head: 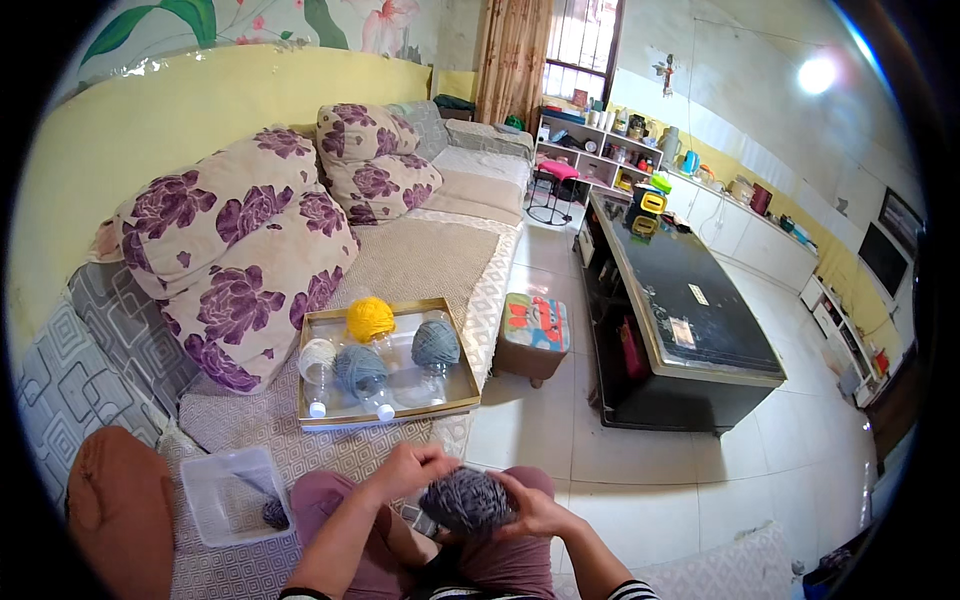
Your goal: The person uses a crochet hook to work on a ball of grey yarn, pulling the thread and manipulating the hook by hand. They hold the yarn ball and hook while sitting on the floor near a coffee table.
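A dark grey ball of yarn is held over my lap, its right side cupped by the fingers and thumb of my right hand. At the ball's upper left edge, my left hand has its fingers pinched together against the yarn; any single strand between them is too fine to make out. To the left of my knee sits a clear plastic box on the sofa. In its right corner lies a smaller dark yarn ball, and dark strands cross the box's far part.
Ahead on the sofa, a shallow tray bears a yellow yarn ball, a white one, two blue-grey ones and plastic bottles. Flowered cushions lean behind it. A padded stool and a black coffee table stand on the right.
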Motion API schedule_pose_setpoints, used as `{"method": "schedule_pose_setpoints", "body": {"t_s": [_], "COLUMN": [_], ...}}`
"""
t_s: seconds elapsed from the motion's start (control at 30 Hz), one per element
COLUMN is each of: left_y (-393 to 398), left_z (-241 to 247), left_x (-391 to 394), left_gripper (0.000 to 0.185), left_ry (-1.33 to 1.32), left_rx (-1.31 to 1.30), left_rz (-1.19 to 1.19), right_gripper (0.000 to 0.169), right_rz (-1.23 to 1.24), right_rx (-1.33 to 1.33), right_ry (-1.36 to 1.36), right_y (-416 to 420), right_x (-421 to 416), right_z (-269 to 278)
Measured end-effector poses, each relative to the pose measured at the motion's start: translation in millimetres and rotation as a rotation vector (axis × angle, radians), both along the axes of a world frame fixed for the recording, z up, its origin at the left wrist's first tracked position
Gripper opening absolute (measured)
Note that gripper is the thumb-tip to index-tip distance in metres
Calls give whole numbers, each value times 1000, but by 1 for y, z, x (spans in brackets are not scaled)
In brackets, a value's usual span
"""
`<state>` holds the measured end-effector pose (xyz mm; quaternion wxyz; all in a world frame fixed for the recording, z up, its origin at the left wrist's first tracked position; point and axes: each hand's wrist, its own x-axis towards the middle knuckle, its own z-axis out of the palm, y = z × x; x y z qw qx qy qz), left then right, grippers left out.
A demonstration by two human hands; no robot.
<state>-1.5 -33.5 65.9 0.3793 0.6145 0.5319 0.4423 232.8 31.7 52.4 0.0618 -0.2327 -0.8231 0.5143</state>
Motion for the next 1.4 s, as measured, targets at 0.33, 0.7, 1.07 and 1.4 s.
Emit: {"method": "schedule_pose_setpoints", "body": {"t_s": [0.33, 0.7, 1.07, 1.4], "left_y": [-4, 12, -14, 19], "left_z": [-87, 2, -62, -11], "left_x": [41, -7, 50, -8], "left_gripper": [27, 27, 27, 30], "left_ry": [-207, 4, -106, 79], "left_rx": [12, 5, -81, 22], "left_rz": [202, 104, 72, 75], "right_gripper": [97, 86, 100, 90], "right_rz": [-401, 29, -427, 99], "right_rx": [-330, -42, -263, -199], "right_ry": [570, 61, 609, 108], "right_y": [12, -1, 13, -3], "right_x": [-26, 4, -28, 12], "right_z": [10, 4, 4, -6]}}
